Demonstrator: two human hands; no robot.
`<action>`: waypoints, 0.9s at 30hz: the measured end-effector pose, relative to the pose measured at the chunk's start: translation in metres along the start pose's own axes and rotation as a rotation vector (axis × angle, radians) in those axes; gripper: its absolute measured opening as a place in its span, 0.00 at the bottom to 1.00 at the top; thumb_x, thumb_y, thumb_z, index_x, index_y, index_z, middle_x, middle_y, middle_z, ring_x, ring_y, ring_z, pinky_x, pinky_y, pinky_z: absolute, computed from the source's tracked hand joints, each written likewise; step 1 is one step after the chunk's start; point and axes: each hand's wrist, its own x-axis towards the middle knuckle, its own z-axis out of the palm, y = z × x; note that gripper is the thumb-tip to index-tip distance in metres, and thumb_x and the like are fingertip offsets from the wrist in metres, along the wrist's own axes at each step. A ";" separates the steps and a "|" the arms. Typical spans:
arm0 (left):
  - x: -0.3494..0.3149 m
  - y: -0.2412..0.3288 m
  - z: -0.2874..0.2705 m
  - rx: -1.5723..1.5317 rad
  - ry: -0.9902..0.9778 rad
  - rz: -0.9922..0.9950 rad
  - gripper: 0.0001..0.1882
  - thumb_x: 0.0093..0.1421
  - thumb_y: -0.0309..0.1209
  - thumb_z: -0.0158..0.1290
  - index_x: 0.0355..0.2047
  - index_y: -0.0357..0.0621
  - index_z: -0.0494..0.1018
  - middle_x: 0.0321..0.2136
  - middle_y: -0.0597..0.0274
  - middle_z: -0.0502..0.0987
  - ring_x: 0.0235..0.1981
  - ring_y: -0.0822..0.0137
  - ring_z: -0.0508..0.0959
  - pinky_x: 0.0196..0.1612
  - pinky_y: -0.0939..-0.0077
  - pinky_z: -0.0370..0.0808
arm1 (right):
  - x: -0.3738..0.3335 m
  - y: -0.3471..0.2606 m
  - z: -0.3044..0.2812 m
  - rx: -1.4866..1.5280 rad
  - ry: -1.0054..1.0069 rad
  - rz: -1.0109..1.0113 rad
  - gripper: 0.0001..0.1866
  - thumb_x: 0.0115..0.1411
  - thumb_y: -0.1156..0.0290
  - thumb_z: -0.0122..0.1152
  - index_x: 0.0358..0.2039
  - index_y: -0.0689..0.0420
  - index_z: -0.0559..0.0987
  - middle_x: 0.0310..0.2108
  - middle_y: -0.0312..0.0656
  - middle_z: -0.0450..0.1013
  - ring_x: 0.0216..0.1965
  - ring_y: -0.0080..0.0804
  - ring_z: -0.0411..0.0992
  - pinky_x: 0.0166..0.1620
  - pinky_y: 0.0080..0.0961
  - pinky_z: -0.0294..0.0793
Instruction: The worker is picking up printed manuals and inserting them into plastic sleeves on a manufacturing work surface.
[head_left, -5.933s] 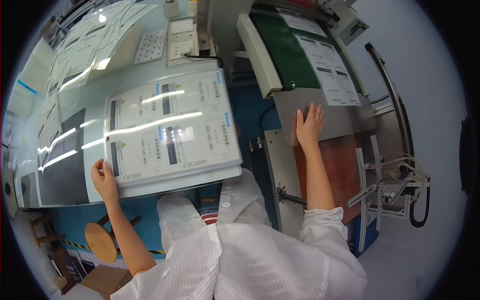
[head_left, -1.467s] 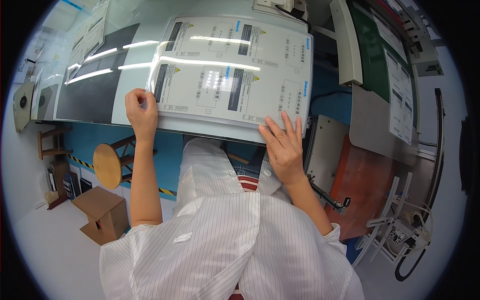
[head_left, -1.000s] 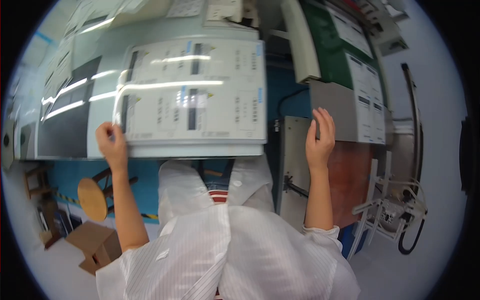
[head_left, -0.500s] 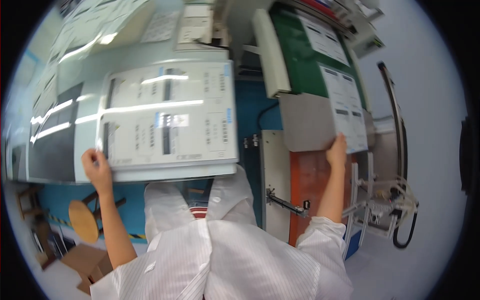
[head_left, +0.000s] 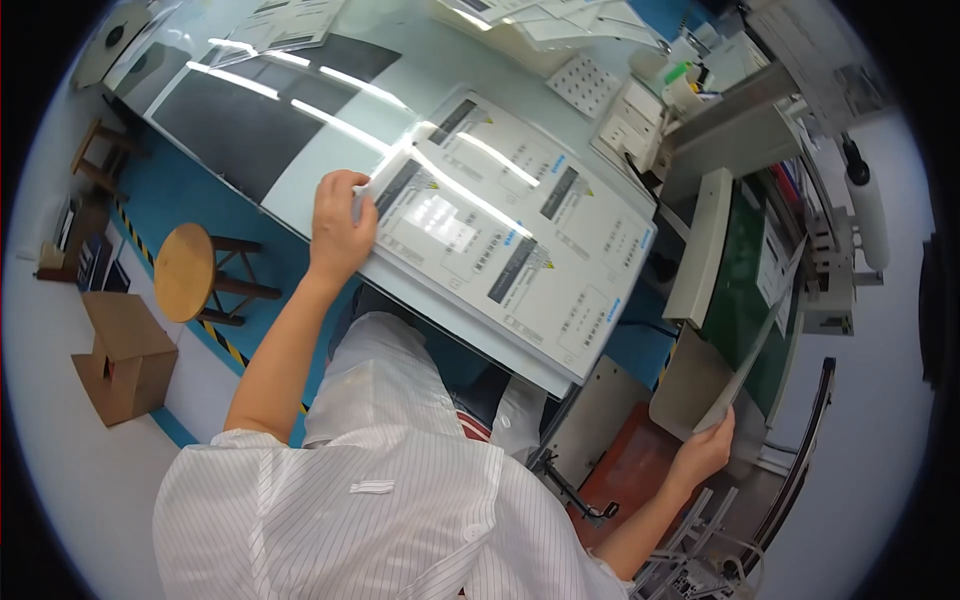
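Observation:
A stack of white printed sheets with dark label blocks lies at an angle on the table in front of me. At its left corner my left hand is closed, with a sheet's edge between thumb and curled fingers. Off to the right, my right hand pinches the near end of another printed sheet. That sheet is tilted up and seen almost edge-on, over the green conveyor belt. A further printed sheet lies flat on the belt beyond it.
The pale glassy table carries dark panels and more sheets at the far side. A cream machine rail stands between table and belt. On the floor at left are a wooden stool and a cardboard box. Metal framework stands at lower right.
My view has turned leftward, so the table and stack now appear slanted. The sheet in my right hand, flat on the belt before, is now lifted and tilted. My left hand stays at the stack's corner.

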 end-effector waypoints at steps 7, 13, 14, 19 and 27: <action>0.007 -0.002 -0.015 -0.251 -0.186 -0.066 0.14 0.65 0.35 0.46 0.35 0.40 0.79 0.43 0.57 0.74 0.45 0.59 0.70 0.54 0.68 0.66 | -0.064 -0.125 0.015 0.462 -0.046 -0.660 0.18 0.61 0.84 0.47 0.50 0.69 0.75 0.49 0.57 0.75 0.51 0.54 0.74 0.56 0.41 0.72; 0.023 -0.005 -0.023 -0.740 -0.346 -0.516 0.40 0.68 0.62 0.28 0.36 0.42 0.80 0.47 0.60 0.74 0.51 0.63 0.70 0.59 0.72 0.61 | -0.089 -0.153 0.040 0.436 -0.168 -0.773 0.18 0.58 0.83 0.52 0.47 0.58 0.81 0.50 0.50 0.76 0.52 0.52 0.74 0.55 0.46 0.73; 0.028 -0.002 -0.027 -0.754 -0.405 -0.515 0.38 0.68 0.62 0.30 0.35 0.42 0.80 0.46 0.60 0.75 0.50 0.63 0.71 0.58 0.72 0.63 | -0.084 -0.153 0.041 0.425 -0.152 -0.782 0.18 0.58 0.83 0.52 0.47 0.58 0.81 0.50 0.49 0.76 0.52 0.52 0.74 0.56 0.47 0.72; 0.026 -0.020 -0.026 -0.688 -0.465 -0.384 0.14 0.61 0.37 0.56 0.28 0.36 0.79 0.41 0.60 0.77 0.44 0.65 0.74 0.51 0.72 0.68 | -0.075 -0.152 0.037 0.434 -0.175 -0.733 0.24 0.55 0.88 0.48 0.51 0.59 0.78 0.54 0.50 0.73 0.58 0.51 0.68 0.62 0.48 0.63; 0.031 -0.027 -0.018 -0.459 -0.401 -0.314 0.10 0.60 0.34 0.60 0.32 0.39 0.77 0.40 0.66 0.75 0.37 0.74 0.73 0.43 0.80 0.70 | -0.079 -0.160 0.048 0.428 -0.308 -0.560 0.21 0.60 0.82 0.53 0.54 0.56 0.77 0.59 0.45 0.70 0.63 0.47 0.64 0.65 0.46 0.57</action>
